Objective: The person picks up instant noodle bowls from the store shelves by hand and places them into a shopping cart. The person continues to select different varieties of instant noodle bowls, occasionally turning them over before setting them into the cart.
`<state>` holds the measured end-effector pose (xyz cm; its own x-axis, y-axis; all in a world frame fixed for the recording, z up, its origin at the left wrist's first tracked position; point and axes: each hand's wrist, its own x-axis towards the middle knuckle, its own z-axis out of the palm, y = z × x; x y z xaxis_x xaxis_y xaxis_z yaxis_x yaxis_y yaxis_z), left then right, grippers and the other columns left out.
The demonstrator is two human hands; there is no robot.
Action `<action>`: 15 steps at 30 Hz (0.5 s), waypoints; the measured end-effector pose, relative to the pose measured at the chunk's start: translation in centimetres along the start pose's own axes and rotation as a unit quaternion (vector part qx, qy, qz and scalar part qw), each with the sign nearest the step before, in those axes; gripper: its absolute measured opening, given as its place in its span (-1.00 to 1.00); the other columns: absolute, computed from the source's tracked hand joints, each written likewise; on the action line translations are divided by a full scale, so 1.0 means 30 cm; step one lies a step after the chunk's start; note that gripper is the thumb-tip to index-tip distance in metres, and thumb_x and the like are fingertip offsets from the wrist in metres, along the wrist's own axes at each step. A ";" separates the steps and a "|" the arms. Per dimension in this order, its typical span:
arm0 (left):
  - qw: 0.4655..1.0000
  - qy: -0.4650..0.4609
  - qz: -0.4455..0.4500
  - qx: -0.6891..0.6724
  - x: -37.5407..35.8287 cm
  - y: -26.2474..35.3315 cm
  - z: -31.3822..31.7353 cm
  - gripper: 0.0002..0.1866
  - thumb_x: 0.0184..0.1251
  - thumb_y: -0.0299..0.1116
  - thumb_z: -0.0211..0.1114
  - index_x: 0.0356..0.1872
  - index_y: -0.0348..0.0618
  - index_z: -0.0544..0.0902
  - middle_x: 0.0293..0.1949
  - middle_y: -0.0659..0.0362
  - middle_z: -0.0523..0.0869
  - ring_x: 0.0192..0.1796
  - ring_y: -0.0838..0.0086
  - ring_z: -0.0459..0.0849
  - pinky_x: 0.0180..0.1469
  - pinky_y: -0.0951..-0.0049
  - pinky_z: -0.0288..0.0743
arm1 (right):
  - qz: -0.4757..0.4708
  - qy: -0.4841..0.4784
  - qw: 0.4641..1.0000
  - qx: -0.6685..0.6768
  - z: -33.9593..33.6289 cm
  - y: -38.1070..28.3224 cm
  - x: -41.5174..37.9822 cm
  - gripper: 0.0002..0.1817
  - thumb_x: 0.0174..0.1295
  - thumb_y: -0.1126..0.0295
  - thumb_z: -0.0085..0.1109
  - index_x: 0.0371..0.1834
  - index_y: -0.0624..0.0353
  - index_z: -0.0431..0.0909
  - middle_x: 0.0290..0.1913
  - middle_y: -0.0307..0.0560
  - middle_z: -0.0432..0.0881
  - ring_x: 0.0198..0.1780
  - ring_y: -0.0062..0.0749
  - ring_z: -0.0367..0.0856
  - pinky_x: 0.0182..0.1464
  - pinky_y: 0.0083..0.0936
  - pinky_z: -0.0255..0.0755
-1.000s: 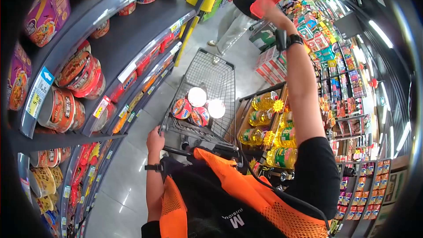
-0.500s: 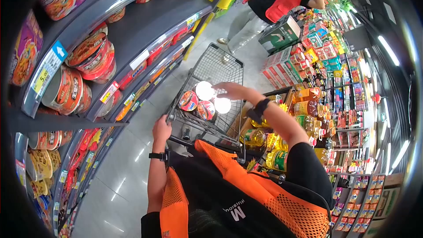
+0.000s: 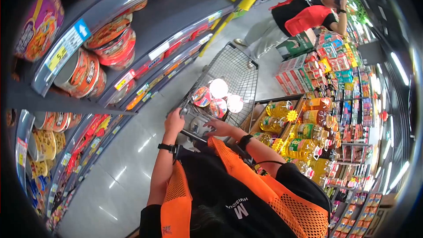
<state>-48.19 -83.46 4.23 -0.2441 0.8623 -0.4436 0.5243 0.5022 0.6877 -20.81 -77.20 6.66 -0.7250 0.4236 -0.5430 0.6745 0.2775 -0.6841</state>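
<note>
My left hand [image 3: 175,121] is closed around the left end of the handle of a wire shopping cart [image 3: 243,67]. Over the right part of that handle, my right hand [image 3: 219,128] has its fingers apart and holds nothing. Near the cart's close end lie several round instant noodle bowls: a red-and-white noodle bowl [image 3: 202,96] on the left, another red noodle bowl [image 3: 217,107] beside it, and two with lids glaring white, one noodle bowl [image 3: 218,88] at the back and one noodle bowl [image 3: 235,103] to the right.
A dark shelf [image 3: 176,15] with noodle bowls [image 3: 81,75] and price tags runs along the left. To the right, oil bottles [image 3: 302,147] stand in a wooden display close beside the cart. Ahead, a person in a red vest [image 3: 304,20] stands near stacked cartons [image 3: 293,77].
My right hand has drawn back from above the bowls to the cart's handle. My left hand keeps hold of the handle. The person ahead now shows a dark object at a raised hand.
</note>
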 end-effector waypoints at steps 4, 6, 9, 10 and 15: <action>1.000 0.004 0.007 0.008 0.018 -0.028 0.013 -0.62 0.45 -0.28 0.33 0.25 0.00 0.65 0.17 -0.02 0.77 0.25 -0.04 0.68 0.23 -0.02 0.58 | -0.008 0.018 0.997 0.072 0.051 0.113 0.013 -0.63 0.32 0.30 0.45 0.16 0.11 0.67 0.04 0.03 0.65 0.06 -0.26 0.71 0.12 -0.31 0.59; 1.000 0.002 0.018 0.005 0.021 -0.037 0.031 -0.63 0.45 -0.29 0.34 0.24 0.00 0.66 0.17 -0.02 0.77 0.25 -0.05 0.68 0.24 -0.02 0.57 | -0.015 0.041 0.986 0.161 0.049 0.114 -0.010 -0.69 0.32 0.33 0.44 0.07 0.13 0.67 -0.01 -0.04 0.65 0.04 -0.35 0.69 0.10 -0.33 0.58; 0.999 -0.001 0.033 0.000 0.017 -0.030 0.016 -0.63 0.44 -0.29 0.34 0.24 0.00 0.66 0.17 -0.02 0.77 0.25 -0.05 0.68 0.23 -0.03 0.57 | 0.002 0.121 0.958 0.260 0.112 0.232 -0.024 -0.59 0.25 0.41 0.47 0.12 0.12 0.54 -0.06 -0.07 0.63 -0.01 -0.39 0.63 0.10 -0.36 0.55; 0.999 -0.001 0.032 0.002 0.015 -0.028 0.015 -0.63 0.44 -0.30 0.34 0.23 -0.01 0.66 0.16 -0.02 0.77 0.24 -0.05 0.69 0.22 -0.04 0.57 | 0.000 0.149 0.947 0.284 0.126 0.246 -0.028 -0.55 0.24 0.42 0.48 0.15 0.11 0.51 -0.06 -0.07 0.63 -0.02 -0.39 0.62 0.10 -0.37 0.54; 0.998 0.009 0.061 0.008 0.016 -0.053 0.020 -0.64 0.43 -0.30 0.33 0.21 -0.06 0.67 0.11 -0.06 0.79 0.21 -0.08 0.69 0.19 -0.04 0.58 | 0.109 0.107 0.983 0.105 0.101 0.162 -0.113 -0.61 0.48 0.20 0.24 0.18 0.24 0.51 0.02 0.03 0.76 0.04 -0.26 0.74 0.08 -0.27 0.60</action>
<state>-48.64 -83.88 2.57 -0.1917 0.9180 -0.3472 0.5632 0.3926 0.7271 -15.49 -79.89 3.69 -0.5050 0.6308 -0.5891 0.7511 -0.0151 -0.6600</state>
